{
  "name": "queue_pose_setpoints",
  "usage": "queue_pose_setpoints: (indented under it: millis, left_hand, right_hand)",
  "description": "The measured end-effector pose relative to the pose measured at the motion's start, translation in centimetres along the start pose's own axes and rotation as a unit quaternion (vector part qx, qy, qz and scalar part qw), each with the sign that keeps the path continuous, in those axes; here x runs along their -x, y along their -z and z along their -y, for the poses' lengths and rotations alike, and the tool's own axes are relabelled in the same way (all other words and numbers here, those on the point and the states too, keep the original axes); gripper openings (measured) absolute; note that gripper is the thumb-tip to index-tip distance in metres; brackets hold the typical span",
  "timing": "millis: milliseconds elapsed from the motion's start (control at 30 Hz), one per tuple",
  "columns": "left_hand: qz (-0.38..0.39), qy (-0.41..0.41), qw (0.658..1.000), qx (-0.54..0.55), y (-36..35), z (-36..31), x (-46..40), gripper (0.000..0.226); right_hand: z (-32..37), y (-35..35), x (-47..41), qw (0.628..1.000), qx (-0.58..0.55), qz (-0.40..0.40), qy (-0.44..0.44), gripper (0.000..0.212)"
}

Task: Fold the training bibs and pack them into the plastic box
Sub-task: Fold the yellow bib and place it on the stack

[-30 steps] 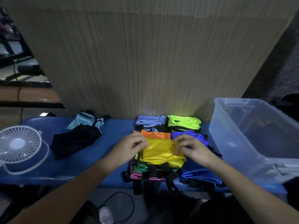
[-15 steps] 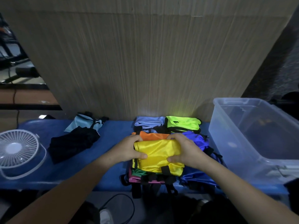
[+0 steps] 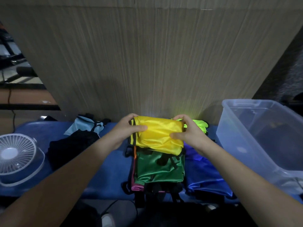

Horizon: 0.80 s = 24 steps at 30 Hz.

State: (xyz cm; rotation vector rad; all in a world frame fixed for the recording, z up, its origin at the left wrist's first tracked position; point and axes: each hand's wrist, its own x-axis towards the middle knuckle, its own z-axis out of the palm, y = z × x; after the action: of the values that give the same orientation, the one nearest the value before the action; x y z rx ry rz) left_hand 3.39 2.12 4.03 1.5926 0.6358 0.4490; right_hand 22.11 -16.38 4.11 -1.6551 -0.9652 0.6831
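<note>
A folded yellow bib (image 3: 158,134) with black trim is lifted above the stack, gripped at its left end by my left hand (image 3: 129,130) and at its right end by my right hand (image 3: 188,133). Below it lies a folded green bib (image 3: 159,168) on a pink one (image 3: 137,187), with a blue bib (image 3: 203,174) beside them. A neon green bib (image 3: 200,126) shows behind my right hand. The clear plastic box (image 3: 232,141) stands at the right, open; I see no bib in it.
A black cloth (image 3: 70,146) and a light blue bib (image 3: 85,126) lie on the blue bench (image 3: 106,174) at the left. A white fan (image 3: 15,154) stands at the far left. A wooden panel (image 3: 147,63) rises behind the bench.
Both hands have closed on the yellow bib and raised it off the stack, uncovering the green bib beneath.
</note>
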Motion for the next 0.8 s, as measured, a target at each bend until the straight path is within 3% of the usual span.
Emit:
queue_pose_setpoints:
  millis: [233,333,433,500,633,800]
  left_hand:
    - [-0.026,0.001,0.999,-0.035,-0.2,2.4,-4.3,0.036]
    - [-0.039,-0.021,0.995,-0.093,-0.4,5.1,-5.3,0.04]
    - [-0.023,-0.07,0.983,-0.168,-0.4,7.5,-5.2,0.058]
    - [-0.026,-0.14,0.961,-0.237,-0.1,8.8,-4.7,0.065]
    - [-0.015,-0.292,0.868,-0.401,0.6,9.3,-3.5,0.039]
    - [0.063,-0.293,0.838,-0.456,1.4,9.9,-2.7,0.037]
  right_hand:
    - [-2.8,-0.7,-4.2,0.998,-0.023,-0.029,-0.049,0.046]
    - [-5.1,-1.3,-5.5,0.993,0.108,-0.037,-0.026,0.046]
    - [-6.5,-1.5,-5.5,0.973,0.23,-0.01,0.008,0.047]
    - [-7.3,-1.4,-4.9,0.952,0.3,-0.005,0.058,0.047]
    - [-7.7,-0.9,-3.9,0.896,0.412,-0.017,0.168,0.062]
    - [-7.5,-1.3,-3.1,0.844,0.495,0.119,0.167,0.094]
